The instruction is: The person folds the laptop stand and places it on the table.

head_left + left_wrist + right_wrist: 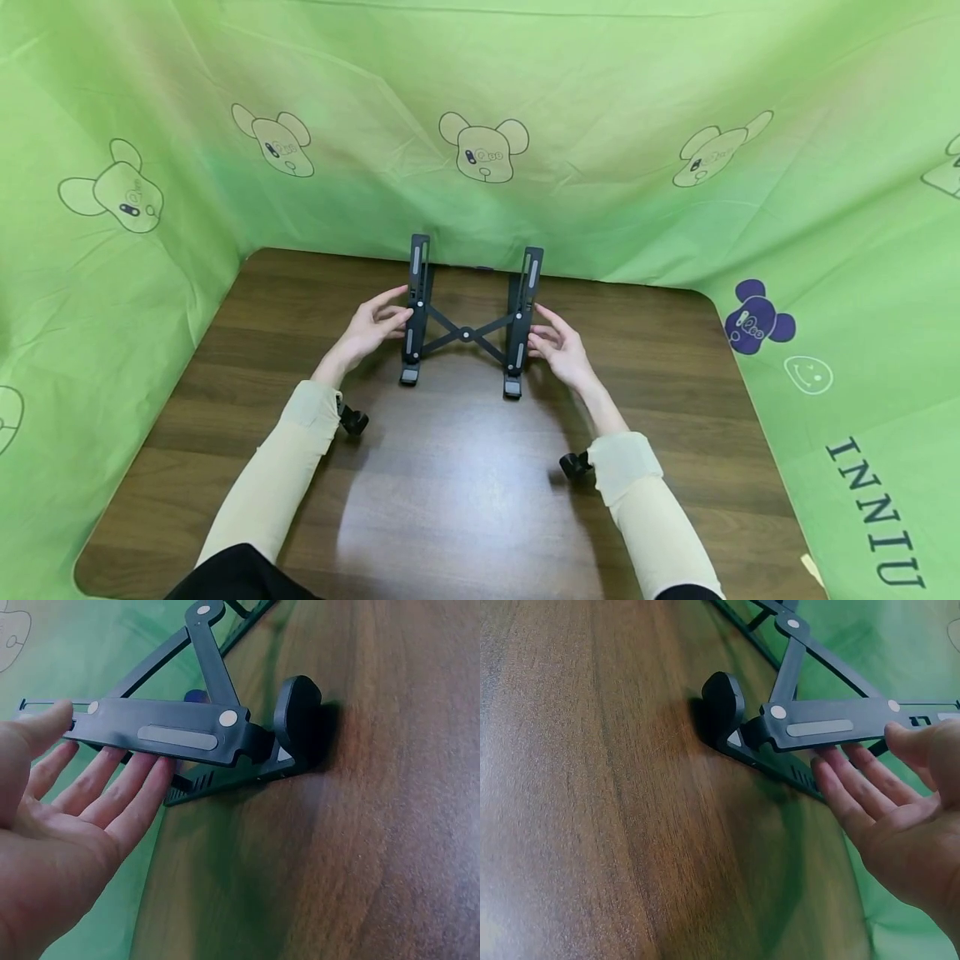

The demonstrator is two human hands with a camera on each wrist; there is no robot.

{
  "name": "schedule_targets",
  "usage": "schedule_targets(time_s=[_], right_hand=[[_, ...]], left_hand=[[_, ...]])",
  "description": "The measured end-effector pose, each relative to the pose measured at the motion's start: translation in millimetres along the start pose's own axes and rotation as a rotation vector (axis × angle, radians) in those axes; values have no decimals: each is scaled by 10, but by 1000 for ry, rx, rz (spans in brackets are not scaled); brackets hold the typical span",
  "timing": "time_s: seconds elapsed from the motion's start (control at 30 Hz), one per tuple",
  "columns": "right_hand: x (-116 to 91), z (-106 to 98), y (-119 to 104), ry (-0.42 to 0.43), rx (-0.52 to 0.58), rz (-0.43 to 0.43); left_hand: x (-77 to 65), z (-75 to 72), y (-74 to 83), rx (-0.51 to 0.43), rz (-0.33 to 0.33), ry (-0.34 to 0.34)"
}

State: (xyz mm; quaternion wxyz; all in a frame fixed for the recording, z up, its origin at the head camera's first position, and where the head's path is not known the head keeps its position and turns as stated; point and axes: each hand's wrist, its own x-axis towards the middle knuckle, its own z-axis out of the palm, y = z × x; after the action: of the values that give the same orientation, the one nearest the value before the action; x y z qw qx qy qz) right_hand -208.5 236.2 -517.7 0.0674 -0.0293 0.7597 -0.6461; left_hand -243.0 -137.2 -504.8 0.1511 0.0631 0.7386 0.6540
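Brown wood-grain table [675, 392], far corners rounded, pale glare [480, 492] between mid-surface and near edge. Directly on it: black folding stand with two long rails and an X-shaped crosspiece [467, 334], close to far edge, roughly midway between left and right edges; upturned lips [408, 374] toward near edge.

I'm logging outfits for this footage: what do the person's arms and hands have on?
No gloves or rings show on the left hand or right hand. The sleeves are plain cream with bunched, pale greenish cuffs. Black cloth shows nearest the body, and a small black device beside each cuff.
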Motion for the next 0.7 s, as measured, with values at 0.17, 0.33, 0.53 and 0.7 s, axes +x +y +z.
schedule_targets(time_s=[0.17, 0.33, 0.53, 0.7], right_hand=[[32, 18, -2, 29, 5, -9], [61, 51, -10, 87, 37, -32], [94, 110, -24, 168, 44, -46], [133, 164, -24, 203, -32, -62]], left_hand=[[22, 28, 21, 1, 8, 30], [34, 78, 48, -9, 30, 69], [64, 133, 65, -6, 53, 116], [109, 153, 70, 13, 64, 141]])
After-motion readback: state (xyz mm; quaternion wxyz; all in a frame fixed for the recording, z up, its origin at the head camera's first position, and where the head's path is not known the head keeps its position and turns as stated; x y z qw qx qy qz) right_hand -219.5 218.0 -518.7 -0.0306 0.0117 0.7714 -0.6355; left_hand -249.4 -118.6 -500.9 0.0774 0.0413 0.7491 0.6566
